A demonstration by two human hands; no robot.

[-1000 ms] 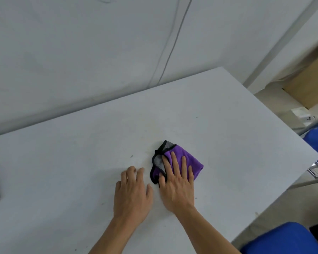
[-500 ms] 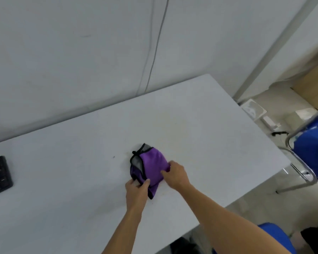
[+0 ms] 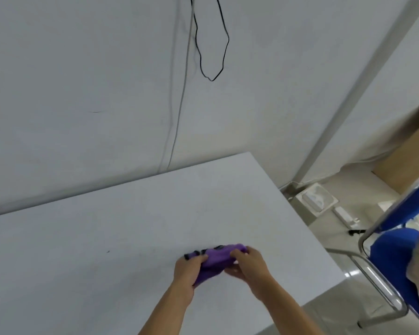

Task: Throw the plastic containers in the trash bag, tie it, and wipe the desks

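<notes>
A purple cloth (image 3: 215,261) with black edging is bunched between both my hands, just above the white desk (image 3: 107,238) near its right front part. My left hand (image 3: 188,269) grips the cloth's left end with curled fingers. My right hand (image 3: 248,263) grips its right end, fingers curled over the top. No plastic container or trash bag is in view.
The desk stands against a white wall, where a black cable loop (image 3: 212,56) hangs. A blue chair with a metal frame (image 3: 392,252) stands to the right of the desk. A white flat item (image 3: 316,201) and a cardboard panel (image 3: 411,160) are on the floor beyond.
Both hands went from lying flat on the desk and cloth to gripping the cloth and lifting it off the surface. The view has tilted upward, and the keyboard at left has left the frame.
</notes>
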